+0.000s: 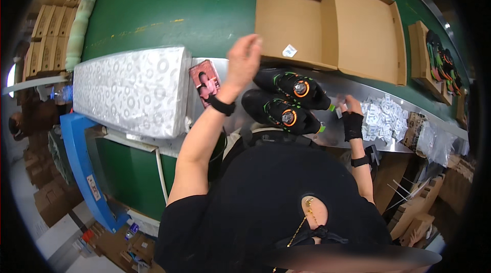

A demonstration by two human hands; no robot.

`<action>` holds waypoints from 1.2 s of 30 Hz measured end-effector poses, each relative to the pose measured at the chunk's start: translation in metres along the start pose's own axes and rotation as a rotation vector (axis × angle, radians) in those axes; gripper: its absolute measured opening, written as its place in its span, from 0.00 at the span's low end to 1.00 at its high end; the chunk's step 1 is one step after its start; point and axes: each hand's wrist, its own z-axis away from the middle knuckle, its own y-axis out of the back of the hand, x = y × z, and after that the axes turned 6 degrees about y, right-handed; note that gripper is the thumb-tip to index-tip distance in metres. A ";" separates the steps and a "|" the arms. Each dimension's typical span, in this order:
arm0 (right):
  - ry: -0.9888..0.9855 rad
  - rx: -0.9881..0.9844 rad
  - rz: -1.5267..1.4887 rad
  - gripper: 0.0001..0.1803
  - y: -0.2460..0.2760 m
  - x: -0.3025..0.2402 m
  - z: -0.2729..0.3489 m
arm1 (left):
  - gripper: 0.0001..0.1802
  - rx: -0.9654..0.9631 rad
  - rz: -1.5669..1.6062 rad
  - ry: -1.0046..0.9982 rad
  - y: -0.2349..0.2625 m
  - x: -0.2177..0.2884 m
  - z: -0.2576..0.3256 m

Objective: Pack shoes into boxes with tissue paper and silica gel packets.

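Note:
Two black shoes with orange dials and green trim, one (295, 88) behind the other (279, 112), lie side by side on a metal counter (342, 89). My left hand (244, 60), a black band on its wrist, is raised over the near edge of an open cardboard box (327, 22), holding nothing, fingers loosely apart. My right hand (352, 114), in a black fingerless glove, rests by the shoes' heels beside a pile of small white packets (381, 114). Its fingers are curled next to a small white piece; whether they grip it is unclear.
A white tag (289, 51) lies in the box on the green belt (179, 2). A white patterned padded block (128, 91) and a picture card (204, 81) sit at left. Another box with shoes (439, 58) is at right. Cartons stand around.

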 end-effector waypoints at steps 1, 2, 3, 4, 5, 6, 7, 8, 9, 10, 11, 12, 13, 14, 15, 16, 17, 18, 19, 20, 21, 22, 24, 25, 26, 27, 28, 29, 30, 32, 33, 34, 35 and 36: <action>0.185 -0.036 0.195 0.17 -0.004 -0.005 0.005 | 0.13 0.086 -0.027 0.015 0.025 -0.008 0.003; 0.020 -0.122 0.128 0.12 -0.005 -0.015 0.007 | 0.13 0.175 -0.058 0.028 0.052 -0.015 0.005; 0.014 -0.128 0.131 0.12 -0.005 -0.012 0.010 | 0.14 0.184 -0.146 0.145 0.080 -0.006 0.009; 0.004 -0.113 0.180 0.09 -0.007 -0.009 0.012 | 0.15 0.280 -0.248 0.091 0.111 -0.027 0.014; -0.008 -0.095 0.234 0.07 -0.008 -0.006 0.013 | 0.15 0.384 -0.300 0.110 0.141 -0.045 0.020; -0.018 -0.091 0.218 0.06 -0.008 -0.008 0.012 | 0.19 0.441 -0.417 0.161 0.167 -0.053 0.030; -0.006 -0.096 0.216 0.06 -0.009 -0.009 0.011 | 0.24 0.431 -0.595 0.238 0.210 -0.090 0.047; 0.007 -0.087 0.216 0.06 -0.010 -0.008 0.011 | 0.29 0.415 -0.768 0.318 0.240 -0.123 0.065; 0.013 -0.078 0.219 0.06 -0.011 -0.005 0.012 | 0.29 0.416 -0.765 0.323 0.245 -0.119 0.075; 0.014 -0.080 0.224 0.06 -0.011 -0.003 0.013 | 0.35 0.375 -0.938 0.507 0.249 -0.109 0.086; 0.011 -0.091 0.224 0.06 -0.011 -0.003 0.013 | 0.41 0.332 -1.106 0.696 0.255 -0.105 0.095; 0.007 -0.102 0.224 0.05 -0.012 -0.003 0.013 | 0.41 0.336 -1.100 0.701 0.262 -0.108 0.097; 0.011 -0.107 0.226 0.05 -0.014 -0.002 0.014 | 0.44 0.274 -1.055 0.695 0.270 -0.108 0.100; 0.035 -0.082 0.259 0.05 -0.016 -0.001 0.014 | 0.46 0.213 -1.009 0.688 0.274 -0.108 0.103; 0.057 -0.057 0.292 0.06 -0.017 0.000 0.014 | 0.46 0.213 -1.007 0.692 0.274 -0.110 0.104; 0.059 -0.059 0.292 0.06 -0.018 -0.001 0.014 | 0.42 0.237 -1.049 0.689 0.270 -0.103 0.101; 0.064 -0.030 0.292 0.06 -0.019 -0.003 0.014 | 0.37 0.261 -1.091 0.684 0.269 -0.100 0.099; 0.068 -0.001 0.292 0.05 -0.020 -0.006 0.015 | 0.37 0.262 -1.092 0.684 0.275 -0.110 0.098; 0.072 -0.001 0.290 0.05 -0.020 -0.008 0.016 | 0.31 0.308 -1.119 0.544 0.285 -0.126 0.099; 0.056 -0.003 0.282 0.05 -0.019 -0.009 0.015 | 0.26 0.351 -1.141 0.401 0.288 -0.128 0.098; 0.040 -0.005 0.273 0.05 -0.018 -0.010 0.015 | 0.26 0.352 -1.142 0.402 0.294 -0.128 0.098; 0.035 -0.005 0.277 0.05 -0.016 -0.008 0.015 | 0.22 0.341 -1.170 0.448 0.294 -0.115 0.091; 0.087 -0.120 0.185 0.06 -0.010 -0.003 0.010 | 0.19 0.381 -1.167 0.291 0.318 -0.115 0.093; 0.085 -0.117 0.185 0.06 -0.005 -0.004 0.007 | 0.20 0.434 -1.147 0.291 0.329 -0.107 0.089; 0.066 -0.125 0.153 0.07 0.003 -0.007 0.002 | 0.20 0.486 -1.127 0.292 0.336 -0.090 0.083; 0.049 -0.133 0.121 0.08 0.008 -0.007 -0.001 | 0.20 0.553 -1.129 0.318 0.337 -0.066 0.077; 0.162 -0.025 0.153 0.09 0.011 0.011 -0.007 | 0.20 0.622 -1.131 0.345 0.339 -0.040 0.070; 0.255 0.029 0.233 0.08 0.020 0.006 -0.019 | 0.20 0.731 -1.057 0.279 0.348 -0.024 0.068; 0.202 0.080 0.159 0.08 0.030 -0.015 -0.031 | 0.20 0.835 -0.978 0.212 0.356 -0.007 0.065; 0.220 0.164 0.042 0.08 0.045 -0.059 -0.053 | 0.18 0.875 -0.555 0.115 0.328 0.070 0.058; 0.283 0.207 0.030 0.08 0.051 -0.075 -0.060 | 0.17 0.820 -0.158 0.110 0.315 0.081 0.046; 0.397 0.197 -0.024 0.08 0.051 -0.096 -0.073 | 0.16 0.680 -0.623 -0.155 0.334 0.088 0.052; 0.323 0.061 -0.127 0.08 0.048 -0.120 -0.077 | 0.14 0.649 -0.230 -0.029 0.304 0.115 0.043; 0.376 -0.015 -0.108 0.08 0.041 -0.138 -0.081 | 0.13 0.570 0.178 0.096 0.261 0.136 0.023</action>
